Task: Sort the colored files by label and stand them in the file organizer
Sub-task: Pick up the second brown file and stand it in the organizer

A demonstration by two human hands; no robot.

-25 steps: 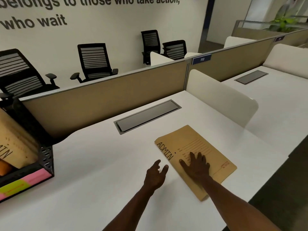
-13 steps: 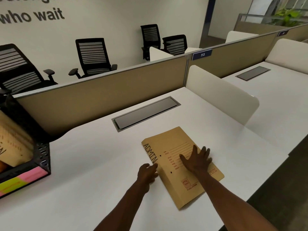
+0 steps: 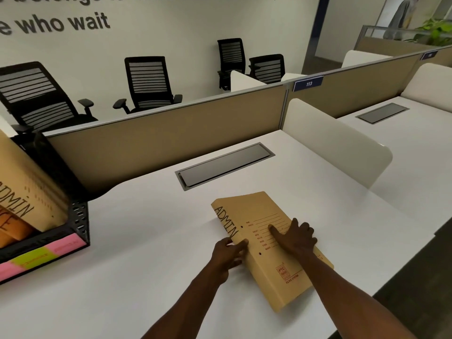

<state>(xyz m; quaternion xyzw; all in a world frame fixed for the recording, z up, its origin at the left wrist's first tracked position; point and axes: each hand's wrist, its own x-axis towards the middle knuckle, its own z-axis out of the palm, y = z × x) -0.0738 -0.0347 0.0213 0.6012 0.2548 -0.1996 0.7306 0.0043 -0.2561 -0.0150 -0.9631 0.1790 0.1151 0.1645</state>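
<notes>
A tan file (image 3: 254, 216) marked ADMIN along its spine lies on the white desk (image 3: 146, 241), its left edge lifted slightly. My left hand (image 3: 227, 255) pinches that left edge near the spine. My right hand (image 3: 296, 237) rests flat on the file's cover with fingers spread. At the far left stands the black mesh file organizer (image 3: 78, 216); another tan ADMIN file (image 3: 27, 192) leans in it, with an orange file (image 3: 12, 233) in front. Pink and green labels (image 3: 44, 255) run along the organizer's front.
A grey cable hatch (image 3: 225, 165) is set into the desk behind the file. A tan partition (image 3: 171, 138) closes the back, and a cream divider (image 3: 335, 140) stands to the right. The desk's front-right edge drops to dark floor. Black chairs (image 3: 146, 84) stand beyond the partition.
The file slid left and toward me under my right hand. My left hand moved from open above the desk to gripping the file's left edge, which has risen a little.
</notes>
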